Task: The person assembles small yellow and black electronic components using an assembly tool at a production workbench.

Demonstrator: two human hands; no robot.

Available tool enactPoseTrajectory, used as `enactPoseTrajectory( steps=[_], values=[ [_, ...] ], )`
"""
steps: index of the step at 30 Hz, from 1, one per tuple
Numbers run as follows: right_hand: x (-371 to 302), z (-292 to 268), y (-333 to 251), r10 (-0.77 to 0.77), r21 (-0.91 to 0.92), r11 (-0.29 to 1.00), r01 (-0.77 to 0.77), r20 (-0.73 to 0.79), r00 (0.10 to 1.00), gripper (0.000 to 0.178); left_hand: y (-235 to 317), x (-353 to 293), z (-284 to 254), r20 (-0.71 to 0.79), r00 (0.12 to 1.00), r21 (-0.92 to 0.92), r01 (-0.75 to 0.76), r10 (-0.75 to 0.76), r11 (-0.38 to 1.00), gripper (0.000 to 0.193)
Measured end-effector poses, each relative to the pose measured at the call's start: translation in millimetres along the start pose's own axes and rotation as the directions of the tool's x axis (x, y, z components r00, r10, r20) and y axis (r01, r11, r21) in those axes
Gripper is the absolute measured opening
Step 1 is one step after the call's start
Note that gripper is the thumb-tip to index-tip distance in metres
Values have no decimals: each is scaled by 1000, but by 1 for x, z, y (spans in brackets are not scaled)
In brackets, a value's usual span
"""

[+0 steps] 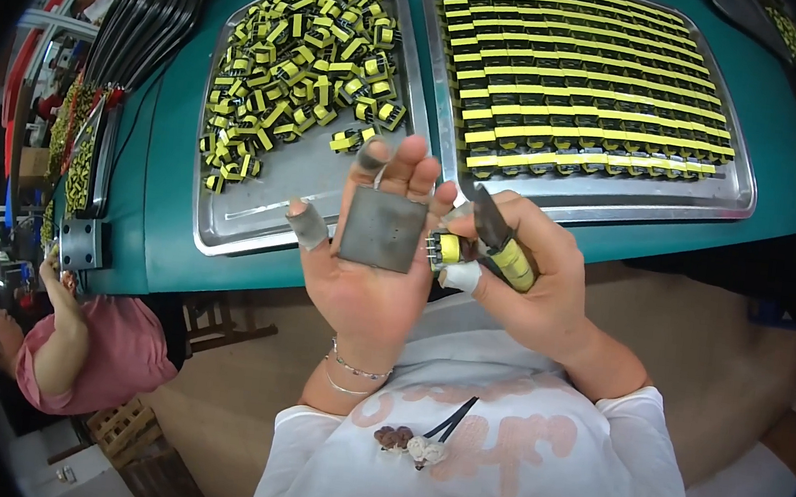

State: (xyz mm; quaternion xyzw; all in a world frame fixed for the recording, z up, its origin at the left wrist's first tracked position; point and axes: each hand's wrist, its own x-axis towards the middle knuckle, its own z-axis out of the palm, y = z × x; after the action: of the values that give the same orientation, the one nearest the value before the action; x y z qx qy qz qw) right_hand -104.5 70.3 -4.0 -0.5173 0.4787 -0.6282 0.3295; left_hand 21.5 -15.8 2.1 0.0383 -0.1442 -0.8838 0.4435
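My left hand (364, 293) is turned palm up in the middle, fingers stretched, with a dark square plate (382, 230) lying across palm and fingers. Grey wraps cover its thumb and one fingertip. Close beside it, my right hand (541, 273) is closed around a knife-like tool (511, 259) with a dark blade and a yellow-wrapped handle. Between that hand's thumb and fingers sits a small yellow-taped transformer (449, 248), its metal pins facing the plate. Whether the pins touch the plate I cannot tell. A pale wrap covers the right thumb.
A metal tray (264, 227) of loosely heaped transformers stands at left on the green table (165, 253). Another metal tray (616, 202), at right, holds transformers in neat rows. Dark stacked strips (146, 13) lie far left. A person in pink (106, 354) sits at the left.
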Motion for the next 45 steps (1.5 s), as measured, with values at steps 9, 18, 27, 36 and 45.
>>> enactPoseTrajectory(
  steps=[9, 18, 27, 36, 45],
  values=[
    [4, 6, -1, -68, -68, 996, 64, -53, 996, 28, -9, 3, 14, 47, 999, 373, -40, 24, 927, 85],
    [11, 3, -12, -196, -266, 948, 177, -45, 980, 34, -13, 0, 17, 47, 999, 516, -44, 23, 855, 103],
    [12, 0, -15, -212, -353, 912, 211, 36, 977, 40, -13, -3, 13, 89, 996, 654, -53, -7, 755, 107],
    [11, -1, -11, -94, -164, 983, 87, -33, 995, 32, -19, -3, 27, 50, 995, 812, -92, 90, 576, 110],
    [12, -3, -8, -163, -231, 960, 159, 4, 987, 29, -17, -2, 18, 36, 999, 830, -51, 38, 556, 105]
  ],
)
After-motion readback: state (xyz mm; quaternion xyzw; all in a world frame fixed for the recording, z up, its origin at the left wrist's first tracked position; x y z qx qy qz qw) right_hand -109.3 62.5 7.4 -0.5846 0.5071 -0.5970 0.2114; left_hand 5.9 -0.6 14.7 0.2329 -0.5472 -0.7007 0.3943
